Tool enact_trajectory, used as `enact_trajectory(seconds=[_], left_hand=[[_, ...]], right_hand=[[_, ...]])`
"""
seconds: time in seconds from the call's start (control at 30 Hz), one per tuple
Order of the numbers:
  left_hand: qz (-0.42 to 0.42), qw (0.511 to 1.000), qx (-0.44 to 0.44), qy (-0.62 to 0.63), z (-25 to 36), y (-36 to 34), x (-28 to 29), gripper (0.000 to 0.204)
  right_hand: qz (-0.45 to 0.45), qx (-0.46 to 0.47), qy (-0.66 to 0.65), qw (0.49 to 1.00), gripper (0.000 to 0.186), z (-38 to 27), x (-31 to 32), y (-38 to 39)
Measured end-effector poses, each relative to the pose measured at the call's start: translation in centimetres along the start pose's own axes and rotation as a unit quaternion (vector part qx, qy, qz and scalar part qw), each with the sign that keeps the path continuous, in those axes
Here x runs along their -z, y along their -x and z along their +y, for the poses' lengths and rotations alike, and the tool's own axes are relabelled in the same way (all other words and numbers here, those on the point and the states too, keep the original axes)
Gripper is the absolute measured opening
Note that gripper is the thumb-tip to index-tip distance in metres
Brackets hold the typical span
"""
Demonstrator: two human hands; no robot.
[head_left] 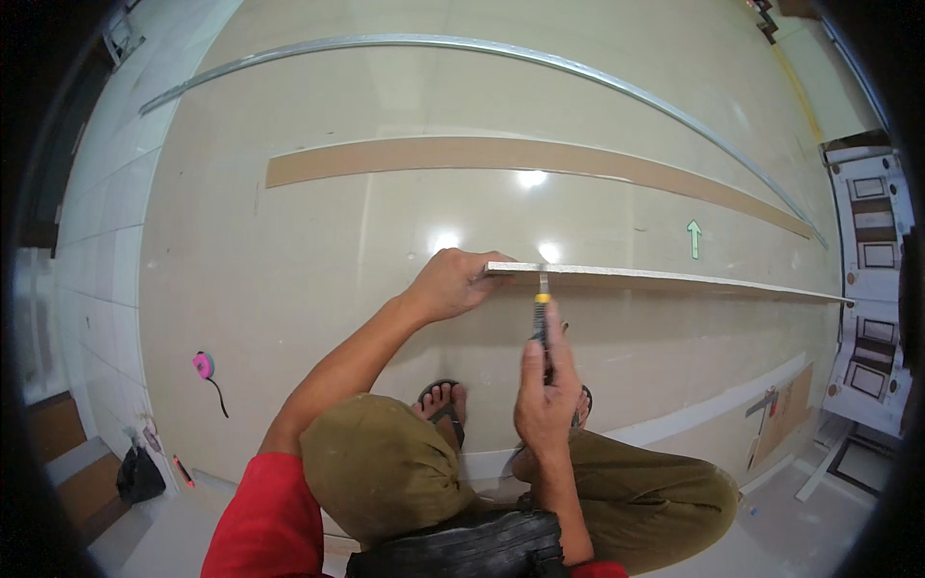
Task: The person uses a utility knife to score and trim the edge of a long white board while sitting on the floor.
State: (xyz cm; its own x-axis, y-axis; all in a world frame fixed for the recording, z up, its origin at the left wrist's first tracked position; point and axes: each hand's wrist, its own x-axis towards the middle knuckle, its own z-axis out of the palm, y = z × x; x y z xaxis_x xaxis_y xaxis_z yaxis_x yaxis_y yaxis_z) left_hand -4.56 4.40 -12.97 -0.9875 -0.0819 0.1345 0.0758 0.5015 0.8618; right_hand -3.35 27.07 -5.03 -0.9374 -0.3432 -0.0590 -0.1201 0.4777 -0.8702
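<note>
My left hand (pixel 449 285) is closed around the left end of a long, narrow board strip (pixel 674 279), which stands on edge with its pale, rough side up. Its far end reaches away to the right. In my right hand (pixel 547 400) is a utility knife (pixel 541 323) with a dark, ribbed handle and a yellow collar. The knife points away from me, and its blade meets the strip's pale edge a little right of my left hand. How deep the blade sits cannot be seen.
Beyond the strip lie a flat brown board strip (pixel 462 152) and a long metal channel (pixel 414 40). A pink tape measure (pixel 202 364) rests at left, near a black bag (pixel 141 474). At right lies a brown board piece (pixel 782 419) with a square tool (pixel 761 403).
</note>
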Motion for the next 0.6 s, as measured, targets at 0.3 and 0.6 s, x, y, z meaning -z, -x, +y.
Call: enact_trajectory(seconds=[0.3, 0.6], left_hand=[[-0.006, 1.000, 0.015, -0.008, 0.5, -0.2, 0.4, 0.025], [-0.017, 0.999, 0.028, -0.004, 0.8, -0.2, 0.7, 0.026]], right_hand=[[-0.077, -0.006, -0.115, 0.990, 0.051, -0.4, -1.6, 0.7], [-0.046, 0.001, -0.138, 0.989, 0.054, -0.5, -2.1, 0.5]])
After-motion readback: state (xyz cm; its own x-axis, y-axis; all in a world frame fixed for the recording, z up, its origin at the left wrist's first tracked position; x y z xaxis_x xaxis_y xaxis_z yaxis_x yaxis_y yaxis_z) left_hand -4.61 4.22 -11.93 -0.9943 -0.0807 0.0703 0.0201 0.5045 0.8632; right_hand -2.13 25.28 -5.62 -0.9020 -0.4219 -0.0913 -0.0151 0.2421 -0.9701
